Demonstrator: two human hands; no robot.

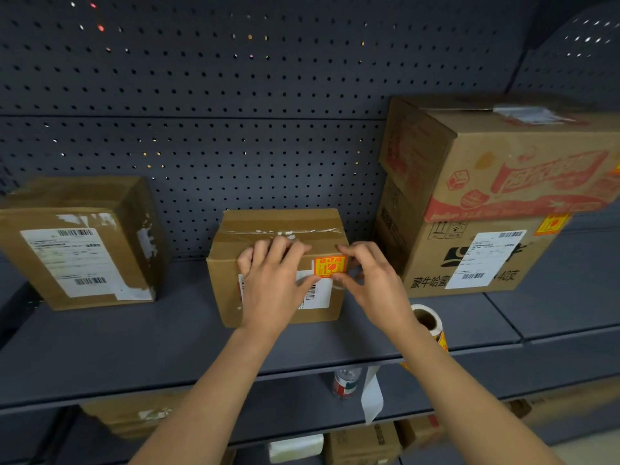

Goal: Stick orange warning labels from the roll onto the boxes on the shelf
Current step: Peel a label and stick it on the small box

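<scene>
On the front face of the middle box (281,223), at its upper right corner, sits the orange label (329,266), square and printed in red, just above a white shipping slip. Step in hand: seating this label. The left hand (273,273) lies spread against the box front, fingers reaching the top edge and thumb touching the label's lower left. The right hand (365,273) has forefinger and thumb curled onto the label's right edge, apparently pinching it. The next move likely calls for smoothing it flat, then peeling another from the roll (427,318), which stands to the right on the shelf (167,347). The left box (77,250) shows no orange label.
</scene>
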